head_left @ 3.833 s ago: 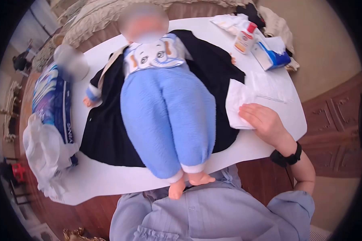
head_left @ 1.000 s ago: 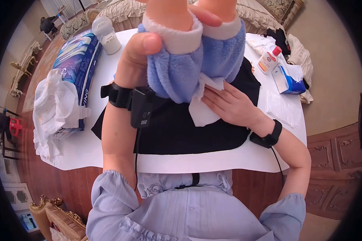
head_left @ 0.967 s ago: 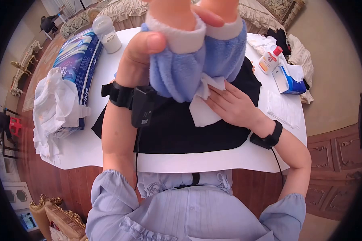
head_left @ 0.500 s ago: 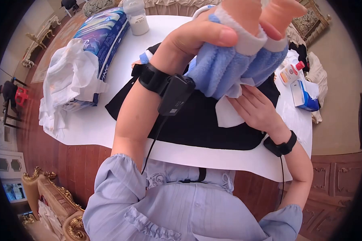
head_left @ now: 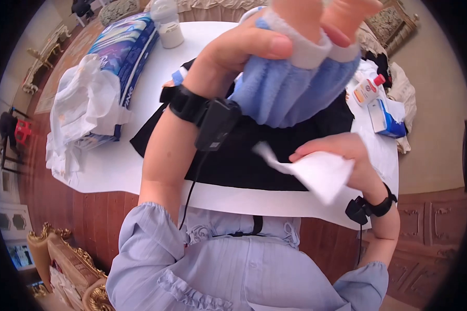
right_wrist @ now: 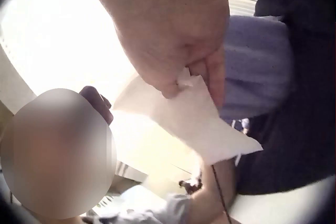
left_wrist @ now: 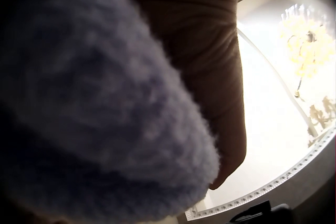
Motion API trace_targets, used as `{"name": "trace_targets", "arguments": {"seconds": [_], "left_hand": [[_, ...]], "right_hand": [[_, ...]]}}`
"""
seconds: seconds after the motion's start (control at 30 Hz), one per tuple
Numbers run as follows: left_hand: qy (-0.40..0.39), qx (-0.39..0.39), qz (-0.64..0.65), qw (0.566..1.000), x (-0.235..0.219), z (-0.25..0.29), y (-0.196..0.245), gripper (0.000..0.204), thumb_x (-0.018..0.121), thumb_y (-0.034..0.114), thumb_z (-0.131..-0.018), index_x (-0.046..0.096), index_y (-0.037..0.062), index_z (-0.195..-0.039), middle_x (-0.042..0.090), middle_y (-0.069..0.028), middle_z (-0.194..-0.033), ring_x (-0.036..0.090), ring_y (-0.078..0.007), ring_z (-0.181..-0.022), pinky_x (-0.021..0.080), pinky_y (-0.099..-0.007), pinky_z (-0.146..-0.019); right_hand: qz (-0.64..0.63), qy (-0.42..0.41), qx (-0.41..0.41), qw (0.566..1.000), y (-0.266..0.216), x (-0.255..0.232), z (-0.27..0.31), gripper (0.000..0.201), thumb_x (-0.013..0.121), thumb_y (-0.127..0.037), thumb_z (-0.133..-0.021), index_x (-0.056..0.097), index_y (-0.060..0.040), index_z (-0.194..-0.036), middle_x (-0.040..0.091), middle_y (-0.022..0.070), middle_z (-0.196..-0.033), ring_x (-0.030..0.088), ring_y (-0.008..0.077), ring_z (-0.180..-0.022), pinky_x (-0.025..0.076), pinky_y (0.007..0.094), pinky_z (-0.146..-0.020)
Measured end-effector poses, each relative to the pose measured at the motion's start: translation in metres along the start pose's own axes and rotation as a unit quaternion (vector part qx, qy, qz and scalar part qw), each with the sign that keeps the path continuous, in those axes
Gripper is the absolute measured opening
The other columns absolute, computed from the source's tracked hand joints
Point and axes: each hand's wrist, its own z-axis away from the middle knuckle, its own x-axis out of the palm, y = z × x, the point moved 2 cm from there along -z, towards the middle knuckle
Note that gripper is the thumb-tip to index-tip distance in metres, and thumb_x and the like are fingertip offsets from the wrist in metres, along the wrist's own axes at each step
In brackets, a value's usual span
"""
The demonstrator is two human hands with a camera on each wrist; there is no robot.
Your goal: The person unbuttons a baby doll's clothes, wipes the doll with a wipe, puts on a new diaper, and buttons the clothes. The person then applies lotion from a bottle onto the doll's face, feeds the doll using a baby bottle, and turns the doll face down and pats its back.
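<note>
In the head view my left hand (head_left: 238,49) grips the ankles of a baby doll (head_left: 296,85) in blue fleece trousers with white cuffs. Its legs are raised, and its upper body is hidden behind them and my arm. The left wrist view shows the blue fleece (left_wrist: 105,113) close up beside my thumb. Below and to the right of the legs, my right hand (head_left: 342,150) pinches a white tissue (head_left: 324,176), blurred and hanging in folds. The right wrist view shows the tissue (right_wrist: 184,119) bunched between thumb and fingers. Beneath them a black cloth (head_left: 244,160) covers the white tabletop.
On the left stand a blue diaper pack (head_left: 124,52) with a crumpled white cloth (head_left: 88,98) over it, and a baby bottle (head_left: 168,26). A red-capped bottle (head_left: 369,89) and a blue-and-white tissue pack (head_left: 388,119) lie on the right. The table's front edge (head_left: 244,208) is near my waist.
The doll's legs were lying flat at first and are now held up by my left hand. My right hand has drawn the tissue away from under the raised legs, down and to the right.
</note>
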Motion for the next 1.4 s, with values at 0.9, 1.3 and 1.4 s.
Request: {"name": "trace_targets", "arguments": {"seconds": [0.9,1.3,1.4], "left_hand": [[0.037,0.108,0.032,0.993,-0.002,-0.005,-0.008,0.058,0.076,0.035,-0.073,0.062,-0.0022,-0.116,0.064,-0.0130,-0.109,0.062,-0.0215,-0.098,0.047,-0.0347,-0.086],[0.079,0.122,0.000,0.989,-0.003,-0.001,-0.007,0.060,0.076,0.037,-0.074,0.062,-0.0029,-0.116,0.065,-0.0119,-0.106,0.062,-0.0198,-0.095,0.048,-0.0332,-0.082],[0.080,0.124,-0.006,0.989,0.001,0.000,-0.008,0.060,0.076,0.037,-0.074,0.061,-0.0031,-0.116,0.065,-0.0117,-0.105,0.062,-0.0193,-0.095,0.048,-0.0328,-0.082]], "right_hand": [[0.746,0.151,-0.358,0.541,0.075,-0.049,-0.015,0.029,0.064,-0.025,-0.091,0.064,-0.0331,-0.118,0.049,-0.0078,-0.131,0.047,0.0080,-0.121,0.040,0.0276,-0.100],[0.644,0.171,-0.471,0.578,0.010,-0.009,-0.010,0.023,0.073,-0.014,-0.083,0.071,-0.0195,-0.105,0.059,-0.0048,-0.109,0.056,0.0115,-0.101,0.043,0.0270,-0.083],[0.653,0.097,-0.450,0.602,0.007,-0.008,-0.021,0.021,0.063,-0.009,-0.086,0.070,-0.0114,-0.106,0.066,-0.0002,-0.115,0.061,0.0147,-0.109,0.045,0.0269,-0.088]]}}
